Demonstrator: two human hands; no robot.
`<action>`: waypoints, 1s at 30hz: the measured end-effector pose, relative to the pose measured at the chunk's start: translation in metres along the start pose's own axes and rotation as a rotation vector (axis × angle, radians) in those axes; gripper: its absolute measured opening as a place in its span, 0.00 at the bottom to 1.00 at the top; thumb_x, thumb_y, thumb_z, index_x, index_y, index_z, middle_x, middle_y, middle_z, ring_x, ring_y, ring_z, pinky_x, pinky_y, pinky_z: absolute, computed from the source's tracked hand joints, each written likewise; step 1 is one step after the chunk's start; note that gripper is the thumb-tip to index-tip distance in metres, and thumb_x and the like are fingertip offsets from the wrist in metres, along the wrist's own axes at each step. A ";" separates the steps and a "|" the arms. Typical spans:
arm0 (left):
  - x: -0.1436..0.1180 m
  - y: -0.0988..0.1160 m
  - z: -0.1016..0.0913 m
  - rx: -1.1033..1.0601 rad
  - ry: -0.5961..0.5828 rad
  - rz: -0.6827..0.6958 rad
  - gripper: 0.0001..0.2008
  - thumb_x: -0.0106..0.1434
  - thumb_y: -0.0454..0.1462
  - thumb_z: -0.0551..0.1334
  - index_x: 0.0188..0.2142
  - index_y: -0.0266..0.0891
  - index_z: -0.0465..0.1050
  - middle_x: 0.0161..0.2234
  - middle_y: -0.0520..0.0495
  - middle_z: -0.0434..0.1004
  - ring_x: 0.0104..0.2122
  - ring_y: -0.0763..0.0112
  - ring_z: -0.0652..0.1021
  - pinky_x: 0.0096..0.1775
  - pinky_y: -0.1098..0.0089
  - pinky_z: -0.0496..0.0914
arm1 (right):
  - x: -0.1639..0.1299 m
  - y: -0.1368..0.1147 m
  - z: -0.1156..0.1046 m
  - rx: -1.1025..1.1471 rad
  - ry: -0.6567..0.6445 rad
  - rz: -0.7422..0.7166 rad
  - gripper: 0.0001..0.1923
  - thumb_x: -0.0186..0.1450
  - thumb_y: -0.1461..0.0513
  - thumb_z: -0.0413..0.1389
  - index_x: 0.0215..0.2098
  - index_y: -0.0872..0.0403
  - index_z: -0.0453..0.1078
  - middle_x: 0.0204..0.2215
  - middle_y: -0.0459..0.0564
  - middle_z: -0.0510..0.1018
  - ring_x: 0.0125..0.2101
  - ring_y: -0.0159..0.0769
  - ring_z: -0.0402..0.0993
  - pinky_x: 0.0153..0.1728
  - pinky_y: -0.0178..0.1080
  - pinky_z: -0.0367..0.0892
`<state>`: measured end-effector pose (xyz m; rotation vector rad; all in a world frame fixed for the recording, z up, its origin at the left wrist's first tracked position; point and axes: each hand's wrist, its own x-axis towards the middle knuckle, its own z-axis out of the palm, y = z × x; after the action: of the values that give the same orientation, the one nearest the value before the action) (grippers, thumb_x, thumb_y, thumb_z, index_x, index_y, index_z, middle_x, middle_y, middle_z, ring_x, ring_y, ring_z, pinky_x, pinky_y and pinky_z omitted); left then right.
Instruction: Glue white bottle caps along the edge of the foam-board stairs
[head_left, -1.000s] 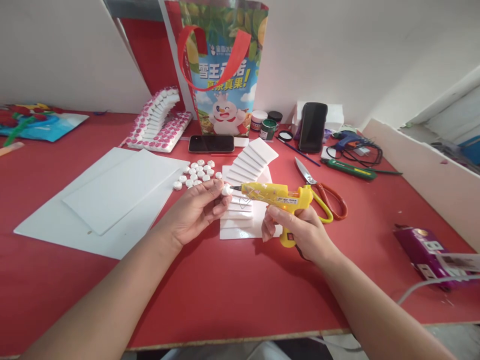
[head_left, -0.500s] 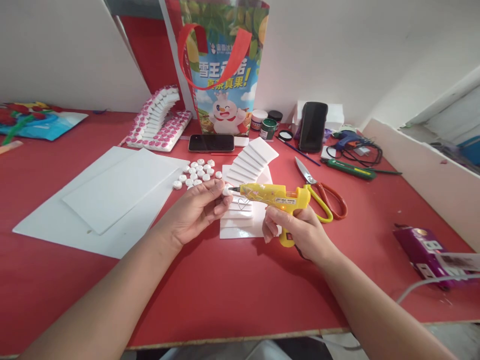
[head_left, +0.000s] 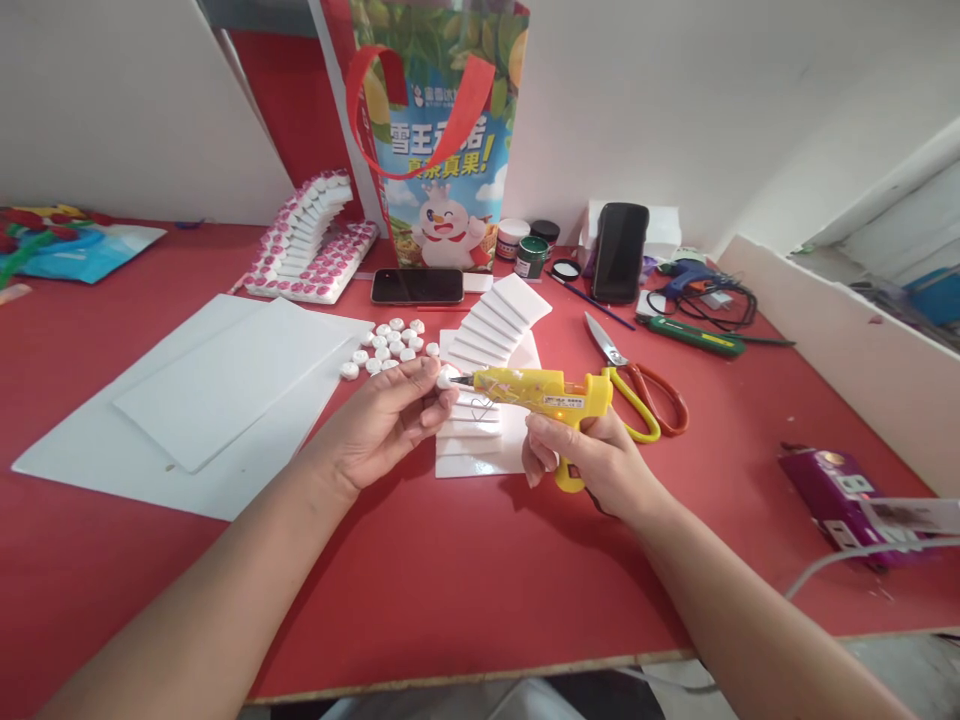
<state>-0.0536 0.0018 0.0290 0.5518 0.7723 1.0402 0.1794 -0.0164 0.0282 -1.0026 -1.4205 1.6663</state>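
My left hand (head_left: 390, 415) pinches a small round white piece (head_left: 448, 377) between thumb and fingers. A yellow hot glue gun (head_left: 536, 390) is gripped in my right hand (head_left: 585, 450), its nozzle pointing left and at the white piece; whether they touch I cannot tell. Beneath and behind the gun, a curving stair of white foam strips (head_left: 495, 325) stands on a white base board (head_left: 517, 455). Several more round white pieces (head_left: 390, 345) lie in a cluster just beyond my left hand.
White foam sheets (head_left: 240, 370) lie left. Behind stand a pink-and-white stepped model (head_left: 307, 240), a printed bag (head_left: 442, 130), a phone (head_left: 418, 286) and paint jars (head_left: 531, 257). Scissors (head_left: 637, 385), a green cutter (head_left: 697, 337), another phone (head_left: 620, 252) and a purple box (head_left: 832, 500) are right.
The whole view has shifted slightly, so things sit a little further left. Both hands keep their holds, with the glue gun's nozzle still at the white piece.
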 end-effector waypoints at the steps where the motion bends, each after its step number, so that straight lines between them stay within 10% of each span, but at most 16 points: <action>1: 0.000 0.000 -0.001 -0.005 0.003 0.001 0.16 0.53 0.37 0.78 0.27 0.34 0.72 0.25 0.48 0.77 0.18 0.83 0.69 0.18 0.85 0.63 | 0.000 0.000 0.000 0.005 0.003 -0.003 0.26 0.67 0.49 0.63 0.19 0.54 0.63 0.18 0.43 0.68 0.21 0.31 0.73 0.26 0.35 0.65; 30: -0.001 0.000 -0.003 0.022 0.015 -0.029 0.14 0.58 0.36 0.75 0.29 0.35 0.71 0.24 0.48 0.76 0.18 0.84 0.69 0.22 0.84 0.66 | -0.001 0.001 -0.004 -0.069 0.037 -0.005 0.26 0.67 0.47 0.62 0.19 0.54 0.69 0.17 0.46 0.73 0.19 0.31 0.68 0.24 0.38 0.58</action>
<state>-0.0560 0.0013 0.0276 0.5504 0.8039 1.0114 0.1833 -0.0161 0.0274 -1.0618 -1.4637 1.5969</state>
